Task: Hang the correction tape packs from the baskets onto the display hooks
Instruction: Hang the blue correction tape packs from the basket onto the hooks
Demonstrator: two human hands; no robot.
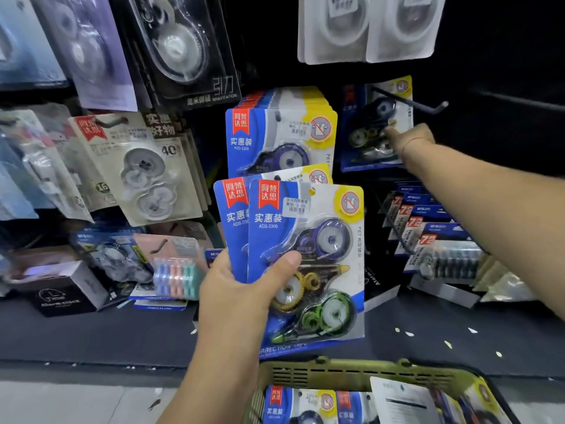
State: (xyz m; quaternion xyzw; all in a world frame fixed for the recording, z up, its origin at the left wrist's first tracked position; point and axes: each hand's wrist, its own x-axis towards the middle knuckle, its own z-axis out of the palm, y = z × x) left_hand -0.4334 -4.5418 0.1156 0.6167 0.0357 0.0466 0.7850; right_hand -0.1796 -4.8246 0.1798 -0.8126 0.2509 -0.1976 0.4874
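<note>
My left hand (244, 289) grips a fanned stack of blue correction tape packs (324, 234), each with purple, yellow and green dispensers under a blister. Behind them a full row of the same packs (275, 133) hangs on a hook. My right hand (411, 139) reaches far right and touches a single blue pack (367, 130) hanging at the back of a long dark display hook (428, 107); its fingers are on the pack's right edge. At the bottom, an olive basket (336, 374) holds more blue packs (305, 405).
Grey and black tape packs (146, 169) hang at left and top. White blister packs (367, 26) hang upper right. Blue "72" boxes (428, 237) lean on the dark shelf at right. A black box (64, 295) and pastel tapes (177, 280) sit lower left.
</note>
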